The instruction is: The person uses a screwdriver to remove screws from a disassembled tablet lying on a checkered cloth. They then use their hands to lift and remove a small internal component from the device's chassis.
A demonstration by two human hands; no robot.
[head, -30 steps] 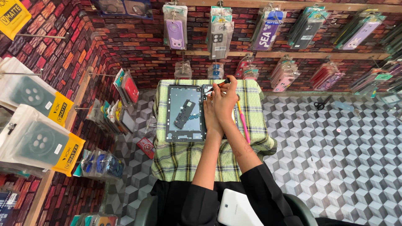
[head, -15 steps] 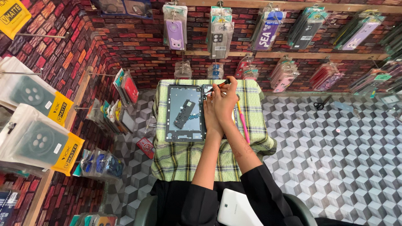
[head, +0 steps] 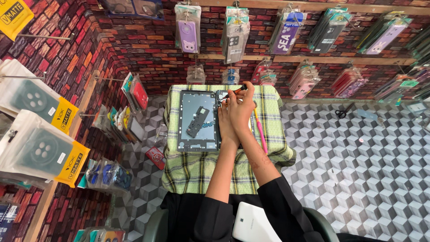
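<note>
Both my hands meet over an opened tablet (head: 220, 96) that lies on a small table under a green plaid cloth (head: 192, 168). My left hand (head: 227, 122) presses down on the tablet's body and mostly hides it. My right hand (head: 245, 107) lies close against the left and pinches a small dark screwdriver (head: 234, 91) at the tablet's far edge. To the left lies the tablet's removed panel (head: 197, 120), a dark frame with a pale inside and a black part on it.
A pink pen-like tool (head: 260, 131) lies on the cloth right of my hands. A white tablet (head: 253, 224) rests on my lap. Packaged phone cases (head: 188, 27) hang on the brick-pattern wall behind and at left. Scissors (head: 344, 112) lie on the patterned floor.
</note>
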